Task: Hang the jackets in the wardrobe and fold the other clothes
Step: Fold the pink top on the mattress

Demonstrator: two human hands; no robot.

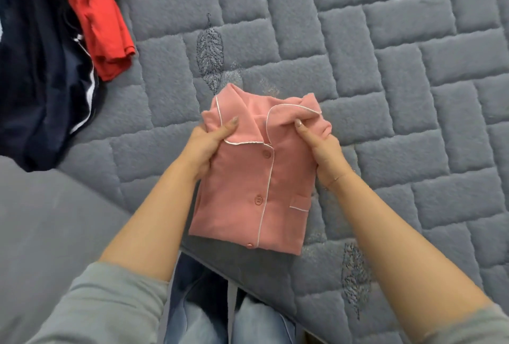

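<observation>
A folded pink button-up pyjama top with white piping lies near the edge of a bed under a grey quilted brick-pattern cover. The left hand and right hand each grip its collar end, fingers hidden beneath. A red garment and a navy white-striped garment are cut off top left. No writing is legible.

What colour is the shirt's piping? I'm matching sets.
White, along the collar, front and pocket of the pink shirt; head view.
</observation>
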